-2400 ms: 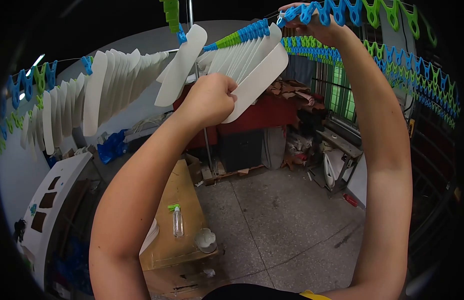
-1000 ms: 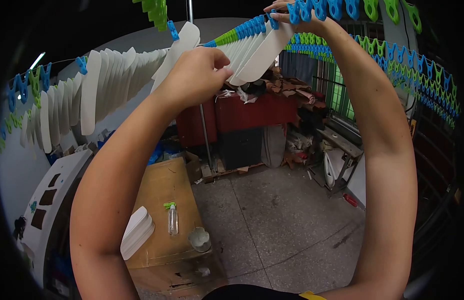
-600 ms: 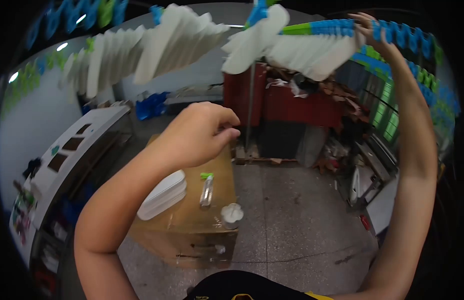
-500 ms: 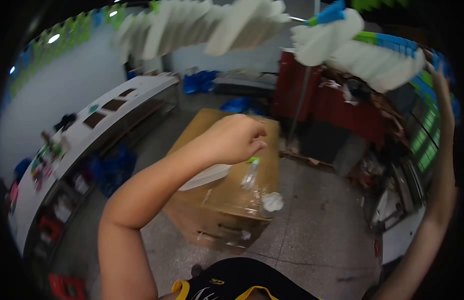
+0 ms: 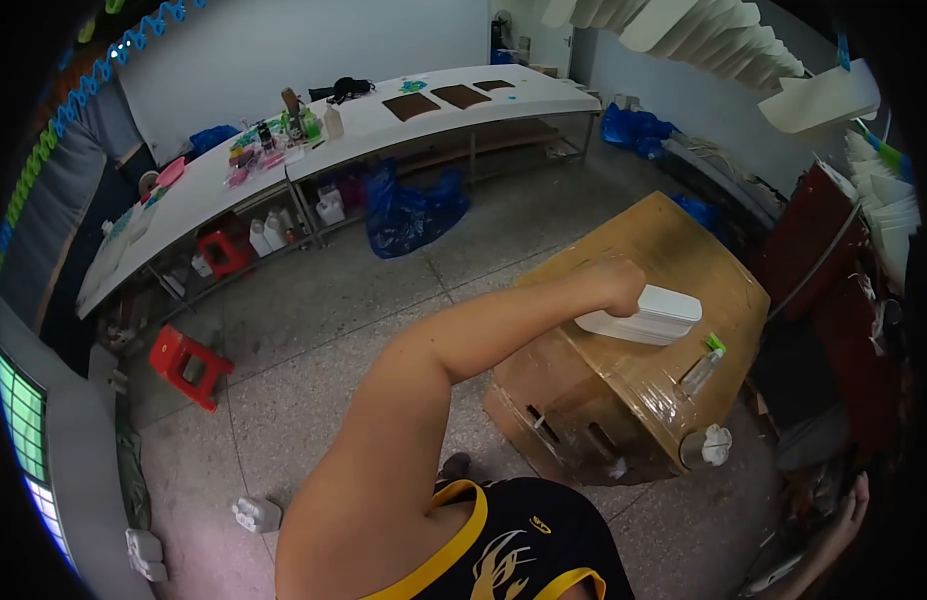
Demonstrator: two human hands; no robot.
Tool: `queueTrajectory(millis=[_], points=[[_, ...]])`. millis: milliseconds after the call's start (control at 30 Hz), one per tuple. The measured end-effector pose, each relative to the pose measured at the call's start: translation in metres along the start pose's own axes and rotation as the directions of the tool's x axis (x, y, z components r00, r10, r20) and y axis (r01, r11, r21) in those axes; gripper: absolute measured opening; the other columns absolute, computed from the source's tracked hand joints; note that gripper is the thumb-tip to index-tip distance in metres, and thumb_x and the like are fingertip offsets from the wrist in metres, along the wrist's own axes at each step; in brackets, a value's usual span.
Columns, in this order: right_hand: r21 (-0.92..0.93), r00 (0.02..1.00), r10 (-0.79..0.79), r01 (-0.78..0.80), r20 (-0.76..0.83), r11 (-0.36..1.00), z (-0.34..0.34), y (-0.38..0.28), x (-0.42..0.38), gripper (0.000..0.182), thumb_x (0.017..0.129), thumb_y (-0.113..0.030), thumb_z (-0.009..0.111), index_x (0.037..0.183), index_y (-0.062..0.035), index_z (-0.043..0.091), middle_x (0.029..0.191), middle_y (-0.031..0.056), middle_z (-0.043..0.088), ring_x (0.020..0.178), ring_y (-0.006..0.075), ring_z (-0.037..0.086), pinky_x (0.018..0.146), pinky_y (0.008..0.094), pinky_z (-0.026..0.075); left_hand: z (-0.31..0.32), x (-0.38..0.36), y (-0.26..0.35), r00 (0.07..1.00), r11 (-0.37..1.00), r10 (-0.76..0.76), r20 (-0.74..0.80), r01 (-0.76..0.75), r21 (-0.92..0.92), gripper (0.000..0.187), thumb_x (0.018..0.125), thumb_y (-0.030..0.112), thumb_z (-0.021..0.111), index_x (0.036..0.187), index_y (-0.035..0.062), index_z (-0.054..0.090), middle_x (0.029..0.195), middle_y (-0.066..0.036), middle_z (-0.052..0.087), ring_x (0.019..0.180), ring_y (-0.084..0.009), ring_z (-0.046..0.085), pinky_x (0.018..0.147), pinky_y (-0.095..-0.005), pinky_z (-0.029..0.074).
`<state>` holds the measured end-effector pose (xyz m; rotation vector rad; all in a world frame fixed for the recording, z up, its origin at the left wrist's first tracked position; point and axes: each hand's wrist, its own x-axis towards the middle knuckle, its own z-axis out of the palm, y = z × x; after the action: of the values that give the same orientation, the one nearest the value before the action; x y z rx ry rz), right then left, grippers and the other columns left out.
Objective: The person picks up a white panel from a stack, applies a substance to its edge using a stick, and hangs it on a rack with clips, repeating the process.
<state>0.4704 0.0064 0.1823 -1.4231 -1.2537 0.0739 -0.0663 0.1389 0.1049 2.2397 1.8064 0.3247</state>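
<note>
My left hand (image 5: 618, 286) is closed at the top of a stack of long white pieces (image 5: 656, 315) with rounded ends, lying on a large cardboard box (image 5: 674, 240). Its fingertips are hidden, so what they grip cannot be made out. On the same box, right of the stack, lie a clear bottle with a green top (image 5: 700, 372) and a roll with crumpled white material (image 5: 706, 446) at the corner. My right hand (image 5: 856, 505) is low at the right edge, its fingers stretched out, with nothing seen in them.
A long white table (image 5: 544, 98) at the back carries dark sheets and bottles. Blue plastic bags (image 5: 409, 212), a red stool (image 5: 189, 366) and white jugs (image 5: 257, 514) are on the floor. White pieces (image 5: 719, 40) hang overhead. A dark red cabinet (image 5: 799, 235) stands right.
The view has turned left. My left hand has moved from above the box to the white stack. My right hand has come down from the hanging rack at the upper right.
</note>
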Motion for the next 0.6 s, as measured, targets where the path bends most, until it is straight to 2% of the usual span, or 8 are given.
queueTrajectory(millis=[33,100,167,200,367,433,533,600], points=[[-0.011,1.000,0.005,-0.005,0.000,1.000,0.005,0.001,-0.004,0.030,0.095,-0.011,0.047,0.123,-0.0024,0.057,0.124,0.0071,0.058,0.116,0.0178,0.053,0.100,0.0311,0.039,0.000,-0.001,-0.003,1.000,1.000,0.005,0.009,-0.005,-0.006,0.038,0.080,0.032,0.071,0.091,-0.0050,0.070,0.099,-0.023,0.067,0.096,-0.0368,0.064,0.083,-0.0428,0.051],[0.199,0.980,0.034,-0.074,0.196,0.977,0.019,0.017,-0.019,0.027,0.095,-0.012,0.051,0.118,0.0016,0.057,0.124,0.0071,0.058,0.113,0.0167,0.053,0.099,0.0290,0.039,-0.003,-0.001,-0.006,1.000,1.000,0.021,-0.015,-0.021,-0.002,0.038,0.078,0.031,0.071,0.090,-0.0047,0.070,0.099,-0.025,0.067,0.095,-0.0376,0.064,0.083,-0.0434,0.051],[0.308,0.962,0.035,-0.121,0.272,0.944,0.043,-0.009,-0.042,0.023,0.094,-0.010,0.053,0.112,0.0022,0.059,0.116,0.0060,0.061,0.106,0.0147,0.055,0.096,0.0280,0.040,-0.015,-0.009,-0.002,1.000,1.000,0.028,0.004,-0.028,0.009,0.034,0.072,0.024,0.073,0.090,-0.0040,0.071,0.098,-0.024,0.067,0.094,-0.0359,0.066,0.084,-0.0412,0.052],[0.259,0.972,0.077,-0.135,0.223,0.956,0.053,-0.023,-0.050,0.023,0.094,-0.010,0.053,0.112,0.0022,0.059,0.116,0.0060,0.061,0.106,0.0147,0.055,0.096,0.0280,0.040,-0.017,-0.011,-0.002,0.998,0.998,0.055,-0.017,-0.055,-0.015,0.036,0.071,0.026,0.075,0.088,-0.0053,0.071,0.094,-0.027,0.067,0.091,-0.0377,0.066,0.082,-0.0414,0.052],[0.112,0.884,-0.054,0.002,0.465,0.994,0.089,-0.071,-0.069,0.015,0.087,-0.008,0.064,0.101,-0.0009,0.064,0.085,-0.0030,0.055,0.081,0.0049,0.051,0.073,0.0197,0.041,-0.011,-0.006,-0.011,0.970,0.989,0.128,-0.205,-0.140,-0.046,0.039,0.069,0.028,0.069,0.095,-0.0013,0.069,0.086,-0.025,0.066,0.085,-0.0399,0.065,0.077,-0.0434,0.051],[0.032,0.852,0.031,-0.056,0.522,0.998,0.097,-0.076,-0.076,0.020,0.085,-0.012,0.067,0.100,0.0001,0.064,0.082,-0.0035,0.054,0.075,0.0056,0.051,0.069,0.0216,0.043,-0.021,-0.021,0.000,0.940,0.988,0.130,-0.315,-0.151,-0.041,0.043,0.070,0.028,0.069,0.102,-0.0010,0.067,0.092,-0.026,0.066,0.088,-0.0391,0.065,0.078,-0.0443,0.051],[0.008,0.859,0.020,-0.028,0.512,1.000,0.110,-0.076,-0.084,0.022,0.084,-0.014,0.069,0.100,0.0001,0.064,0.079,-0.0014,0.057,0.074,0.0067,0.053,0.065,0.0233,0.044,-0.030,-0.041,0.012,0.889,0.978,0.092,-0.448,-0.166,-0.128,0.046,0.071,0.024,0.071,0.109,-0.0011,0.063,0.097,-0.025,0.066,0.088,-0.0373,0.066,0.079,-0.0414,0.051],[-0.063,0.841,-0.041,0.089,0.540,0.994,0.118,-0.074,-0.085,0.016,0.087,-0.010,0.066,0.099,-0.0010,0.063,0.079,-0.0032,0.056,0.073,0.0039,0.049,0.064,0.0206,0.041,-0.022,-0.051,0.017,0.871,0.961,0.060,-0.488,-0.183,-0.208,0.047,0.070,0.023,0.072,0.109,-0.0012,0.063,0.097,-0.024,0.066,0.088,-0.0344,0.066,0.079,-0.0387,0.051]])
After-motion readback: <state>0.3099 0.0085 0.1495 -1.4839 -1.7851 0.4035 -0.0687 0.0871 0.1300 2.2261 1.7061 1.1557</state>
